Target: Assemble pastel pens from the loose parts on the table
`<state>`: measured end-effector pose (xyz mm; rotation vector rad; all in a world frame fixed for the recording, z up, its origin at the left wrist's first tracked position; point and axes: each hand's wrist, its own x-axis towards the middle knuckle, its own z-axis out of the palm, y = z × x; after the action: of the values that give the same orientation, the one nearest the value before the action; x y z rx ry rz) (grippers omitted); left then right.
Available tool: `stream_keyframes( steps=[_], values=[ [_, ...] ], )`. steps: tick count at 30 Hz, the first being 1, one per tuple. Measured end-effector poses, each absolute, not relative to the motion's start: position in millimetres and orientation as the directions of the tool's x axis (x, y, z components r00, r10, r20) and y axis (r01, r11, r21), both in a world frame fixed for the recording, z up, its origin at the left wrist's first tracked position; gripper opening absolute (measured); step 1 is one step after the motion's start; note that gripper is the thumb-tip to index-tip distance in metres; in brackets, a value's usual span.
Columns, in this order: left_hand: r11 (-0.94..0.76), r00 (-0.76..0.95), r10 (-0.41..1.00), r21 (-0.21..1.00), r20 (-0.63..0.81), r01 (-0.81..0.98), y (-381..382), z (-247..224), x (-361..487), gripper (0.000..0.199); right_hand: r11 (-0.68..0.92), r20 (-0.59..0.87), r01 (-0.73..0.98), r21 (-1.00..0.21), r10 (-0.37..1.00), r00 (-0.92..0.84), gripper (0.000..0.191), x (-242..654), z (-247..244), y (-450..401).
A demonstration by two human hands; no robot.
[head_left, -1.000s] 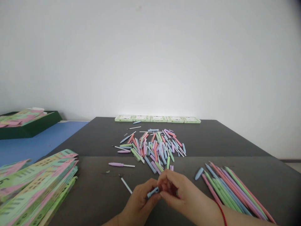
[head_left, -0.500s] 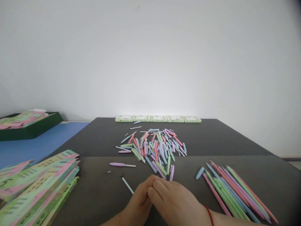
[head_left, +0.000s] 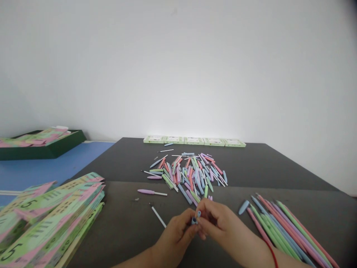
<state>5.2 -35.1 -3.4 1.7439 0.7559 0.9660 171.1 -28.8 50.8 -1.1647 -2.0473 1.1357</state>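
At the near middle of the table my left hand (head_left: 177, 235) is closed around a blue pen barrel (head_left: 193, 221), its dark open end facing up. My right hand (head_left: 227, 227) pinches a small light-blue pen part (head_left: 199, 214) right beside that end. Whether the two parts touch I cannot tell, and fingers hide most of both. Left of my hands lies a white refill (head_left: 158, 215) with a dark tip. Beyond them spreads a heap of pastel pen barrels, caps and refills (head_left: 192, 173). A purple pen part with a refill (head_left: 152, 192) lies left of the heap.
Assembled-looking pastel pens (head_left: 284, 227) lie in a bundle at right, beside a loose blue cap (head_left: 243, 207). Printed cardboard sleeves (head_left: 55, 219) are stacked at left. Behind them a green tray (head_left: 60, 148) holds more. Several flat boxes (head_left: 193, 141) line the far edge.
My hands have turned and opened up slightly from being folded together, so the blue pen parts now show between the fingertips. The view has shifted a little to the left.
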Motion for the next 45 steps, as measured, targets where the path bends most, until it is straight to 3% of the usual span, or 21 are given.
stream_keyframes(
  steps=[7,14,21,28,32,37,41,45],
  values=[
    [-0.338,0.509,0.818,0.940,0.270,0.045,-34,-5,5,0.017,0.220,0.056,0.281,-0.934,0.868,-0.494,0.006,168,41,-23],
    [-0.340,0.506,0.818,0.939,0.273,0.043,-35,-5,4,0.018,0.344,0.133,0.365,-0.865,0.859,-0.494,0.010,171,42,-22],
    [-0.363,0.468,0.830,0.931,0.303,0.042,-34,-6,4,0.020,0.528,0.225,0.491,-0.693,0.805,-0.548,0.019,172,56,-30],
    [-0.273,0.472,0.825,0.951,0.311,-0.148,-41,-6,5,0.026,0.413,0.140,0.509,-0.755,0.860,-0.490,0.012,171,67,-10],
    [-0.284,0.490,0.795,0.933,0.358,-0.221,-55,-6,4,0.030,0.498,-0.037,0.672,-0.548,0.788,-0.614,0.011,144,56,23],
    [-0.369,0.528,0.725,0.897,0.442,-0.243,-60,-1,2,0.039,0.581,-0.064,0.699,-0.418,0.749,-0.660,0.030,79,30,24],
    [-0.354,0.519,0.734,0.899,0.438,-0.258,-59,-5,3,0.042,0.571,-0.075,0.728,-0.379,0.765,-0.639,0.022,52,16,21],
    [-0.254,0.473,0.794,0.914,0.383,-0.315,-55,-14,3,0.039,0.510,-0.055,0.742,-0.435,0.807,-0.588,0.010,81,24,33]
  ],
)
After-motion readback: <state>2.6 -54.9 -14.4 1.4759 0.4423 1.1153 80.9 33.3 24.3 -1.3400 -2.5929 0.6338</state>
